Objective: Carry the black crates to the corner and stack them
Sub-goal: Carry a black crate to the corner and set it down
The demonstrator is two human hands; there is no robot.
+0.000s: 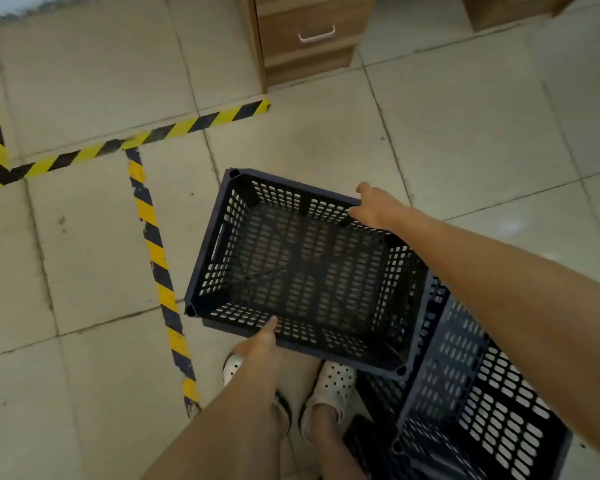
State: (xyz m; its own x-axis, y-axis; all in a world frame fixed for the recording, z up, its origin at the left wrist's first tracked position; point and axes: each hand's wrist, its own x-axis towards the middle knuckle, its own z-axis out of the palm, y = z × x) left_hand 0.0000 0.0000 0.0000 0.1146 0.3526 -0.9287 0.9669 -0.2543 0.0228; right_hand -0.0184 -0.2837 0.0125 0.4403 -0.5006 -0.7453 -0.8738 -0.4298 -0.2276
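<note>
A black perforated crate hangs above the tiled floor in the middle of the head view, open side up and empty. My left hand grips its near long rim. On the far long rim, close to the right corner, my right hand holds on. More black crates sit low at the right, just under the held crate's right end; how they are arranged I cannot tell.
Yellow-and-black hazard tape runs across the floor left of the crate and along the far left. A wooden drawer cabinet stands ahead. My feet in white clogs are below the crate.
</note>
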